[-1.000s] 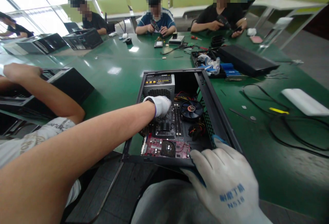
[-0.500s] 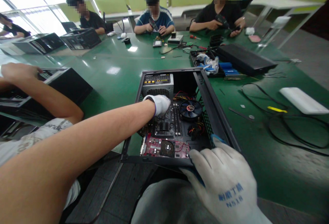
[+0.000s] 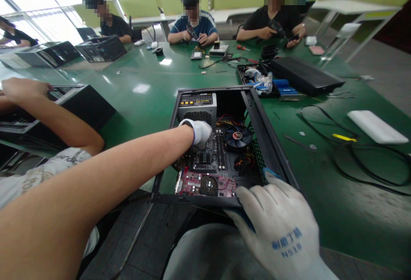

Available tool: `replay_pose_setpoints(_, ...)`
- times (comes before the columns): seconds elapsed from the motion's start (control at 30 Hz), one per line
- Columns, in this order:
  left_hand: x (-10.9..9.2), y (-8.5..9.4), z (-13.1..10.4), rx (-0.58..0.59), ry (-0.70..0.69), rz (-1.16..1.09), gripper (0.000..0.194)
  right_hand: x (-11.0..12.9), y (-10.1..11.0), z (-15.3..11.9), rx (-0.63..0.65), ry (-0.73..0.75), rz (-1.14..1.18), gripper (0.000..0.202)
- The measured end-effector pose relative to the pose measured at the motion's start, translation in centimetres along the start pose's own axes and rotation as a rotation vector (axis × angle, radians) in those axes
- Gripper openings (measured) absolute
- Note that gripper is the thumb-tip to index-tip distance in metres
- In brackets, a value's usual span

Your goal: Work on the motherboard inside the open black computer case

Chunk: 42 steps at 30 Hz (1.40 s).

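Gripping: my gloved right hand (image 3: 278, 215), fingers curled over the near right corner of one open computer case (image 3: 202, 200), before me at the edge of the green table (image 3: 144, 104). My gloved left hand (image 3: 202, 132): inside, over the motherboard (image 3: 208, 164), beside the power supply (image 3: 197, 104); its finger spread and hold I cannot tell.

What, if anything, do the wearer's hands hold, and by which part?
The right hand grips the computer case at its near right corner. The left hand is inside by the power supply, fingertips hidden; any hold there cannot be told.
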State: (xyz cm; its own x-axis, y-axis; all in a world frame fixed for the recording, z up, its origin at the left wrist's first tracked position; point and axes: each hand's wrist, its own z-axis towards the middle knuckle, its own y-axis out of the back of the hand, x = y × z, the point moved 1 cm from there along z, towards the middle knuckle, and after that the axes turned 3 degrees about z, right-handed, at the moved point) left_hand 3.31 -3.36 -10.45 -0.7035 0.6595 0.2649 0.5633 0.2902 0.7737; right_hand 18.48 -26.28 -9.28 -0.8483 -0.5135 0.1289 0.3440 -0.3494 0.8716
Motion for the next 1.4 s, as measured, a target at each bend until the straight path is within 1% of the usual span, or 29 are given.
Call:
replay_pose_setpoints(0.13, 0.1, -0.3, 0.4, -0.009, 0.004, 0.026, 0.052, 0.0, 0.0, 0.1, -0.016, 0.006, 0.006, 0.017)
replay_pose_setpoints(0.27, 0.1, -0.2, 0.4, 0.007, -0.020, 0.043, 0.055, 0.0, 0.0, 0.2, -0.011, 0.007, -0.002, 0.017)
replay_pose_setpoints(0.57, 0.3, -0.8, 0.9, 0.023, -0.034, 0.029, 0.055, 0.0, -0.1, 0.0, -0.029, 0.010, -0.003, 0.019)
replay_pose_setpoints(0.8, -0.2, 0.2, -0.2, 0.041, -0.011, 0.011, 0.056, 0.0, -0.3, 0.0, -0.028, 0.000, -0.004, 0.020)
replay_pose_setpoints(1.1, 0.0, -0.1, 0.2, 0.032, -0.020, 0.000, 0.051, 0.0, -0.3, 0.0, -0.022, 0.011, 0.006, 0.019)
replay_pose_setpoints(1.4, -0.3, 1.2, -1.3, 0.029, 0.023, -0.059, 0.058, -0.1, -0.2, 0.0, -0.021, 0.000, 0.010, 0.018)
